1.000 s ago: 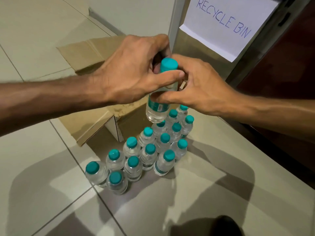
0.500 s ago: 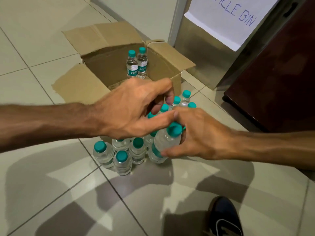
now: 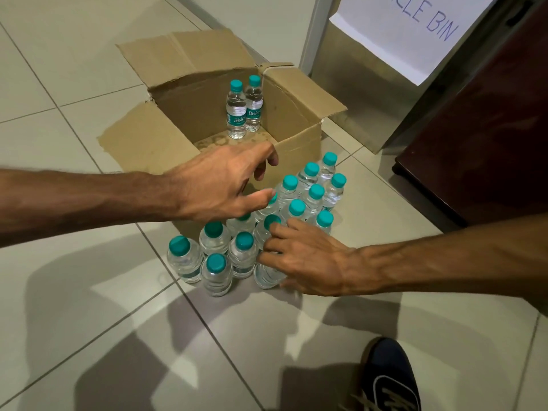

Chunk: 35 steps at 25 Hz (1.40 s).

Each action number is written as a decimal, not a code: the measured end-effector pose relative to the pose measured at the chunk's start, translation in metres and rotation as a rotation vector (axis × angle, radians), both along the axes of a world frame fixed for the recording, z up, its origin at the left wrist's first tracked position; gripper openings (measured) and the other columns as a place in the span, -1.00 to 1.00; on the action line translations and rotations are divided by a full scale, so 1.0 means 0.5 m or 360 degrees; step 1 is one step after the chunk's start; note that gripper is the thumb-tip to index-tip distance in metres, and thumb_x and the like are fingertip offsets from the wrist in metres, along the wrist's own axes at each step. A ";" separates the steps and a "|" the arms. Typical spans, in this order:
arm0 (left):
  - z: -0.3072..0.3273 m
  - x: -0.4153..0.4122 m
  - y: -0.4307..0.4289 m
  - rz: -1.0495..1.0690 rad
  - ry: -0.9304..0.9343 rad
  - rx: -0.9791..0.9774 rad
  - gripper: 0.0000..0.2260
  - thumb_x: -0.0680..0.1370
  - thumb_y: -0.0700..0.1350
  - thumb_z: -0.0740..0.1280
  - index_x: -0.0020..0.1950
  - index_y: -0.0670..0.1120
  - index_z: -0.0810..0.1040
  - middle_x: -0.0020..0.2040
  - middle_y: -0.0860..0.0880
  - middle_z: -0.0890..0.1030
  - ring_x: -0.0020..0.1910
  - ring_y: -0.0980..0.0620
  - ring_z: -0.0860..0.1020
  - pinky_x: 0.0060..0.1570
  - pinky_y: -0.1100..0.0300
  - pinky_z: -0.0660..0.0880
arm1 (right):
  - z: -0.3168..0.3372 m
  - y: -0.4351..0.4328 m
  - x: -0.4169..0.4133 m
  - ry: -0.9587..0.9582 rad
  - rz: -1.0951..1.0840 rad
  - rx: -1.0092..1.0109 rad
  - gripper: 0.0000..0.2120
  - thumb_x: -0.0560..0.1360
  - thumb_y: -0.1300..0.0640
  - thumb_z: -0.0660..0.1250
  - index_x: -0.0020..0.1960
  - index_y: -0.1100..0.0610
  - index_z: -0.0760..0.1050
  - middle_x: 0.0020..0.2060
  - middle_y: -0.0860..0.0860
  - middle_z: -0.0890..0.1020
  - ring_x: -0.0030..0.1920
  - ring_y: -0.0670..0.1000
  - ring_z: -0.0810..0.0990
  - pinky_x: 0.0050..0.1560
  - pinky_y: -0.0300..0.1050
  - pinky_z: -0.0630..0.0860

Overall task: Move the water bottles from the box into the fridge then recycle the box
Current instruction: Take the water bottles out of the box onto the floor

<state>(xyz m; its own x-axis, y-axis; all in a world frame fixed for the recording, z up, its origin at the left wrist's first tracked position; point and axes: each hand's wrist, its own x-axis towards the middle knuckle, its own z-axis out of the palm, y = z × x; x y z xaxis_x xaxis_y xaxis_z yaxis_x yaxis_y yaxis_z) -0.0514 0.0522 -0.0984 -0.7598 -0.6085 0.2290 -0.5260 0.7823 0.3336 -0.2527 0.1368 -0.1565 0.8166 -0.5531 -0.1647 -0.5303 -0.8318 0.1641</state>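
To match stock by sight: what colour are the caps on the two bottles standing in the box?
Teal, on both caps; clearest in the head view.

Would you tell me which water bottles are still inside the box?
The two upright bottles side by side against the far wall of the cardboard box; all the others stand on the floor outside.

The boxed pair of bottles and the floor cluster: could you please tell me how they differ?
The boxed pair stands inside the cardboard box; the floor cluster stands on tiles in front. The boxed pair is untouched; the right hand holds one floor cluster bottle. Both are upright, clear, teal-capped.
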 end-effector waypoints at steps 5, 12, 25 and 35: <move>-0.012 0.000 -0.024 0.0087 -0.0022 0.0062 -0.59 0.55 0.18 0.24 0.28 -0.03 0.36 0.00 0.07 0.49 -0.24 0.21 0.46 -0.31 0.34 0.41 | -0.021 -0.001 0.006 -0.0108 0.0049 -0.0079 -0.59 0.31 0.05 0.54 0.08 0.08 0.46 -0.19 0.02 0.57 -0.15 0.01 0.20 -0.17 -0.07 0.15; -0.020 0.000 -0.093 0.0252 0.0056 0.0078 -0.63 0.53 0.15 0.26 0.23 -0.04 0.39 0.01 0.04 0.49 -0.21 0.16 0.47 -0.27 0.26 0.43 | 0.013 0.003 -0.018 -0.0242 -0.0033 -0.0024 -0.58 0.44 -0.20 0.42 0.13 0.08 0.52 0.01 0.07 0.55 -0.06 0.05 0.43 -0.13 -0.01 0.45; -0.072 -0.010 -0.379 0.0803 -0.0049 0.0195 -0.42 0.53 0.06 0.39 0.43 -0.17 0.29 0.33 -0.19 0.43 0.17 -0.12 0.48 0.16 -0.01 0.47 | 0.095 -0.210 -0.028 -0.0575 -0.0418 -0.0212 -0.47 0.61 -0.20 0.19 0.44 0.12 0.40 0.37 0.08 0.47 0.26 0.04 0.44 0.13 -0.04 0.40; -0.103 -0.047 -0.509 0.0877 -0.0208 0.0173 -0.47 0.55 -0.11 0.38 0.48 -0.16 0.28 0.31 -0.19 0.42 0.19 -0.16 0.47 0.16 0.02 0.47 | 0.058 -0.304 -0.018 -0.0621 -0.0424 -0.0212 -0.46 0.59 -0.19 0.22 0.44 0.12 0.40 0.37 0.13 0.46 0.26 0.07 0.45 0.10 -0.04 0.36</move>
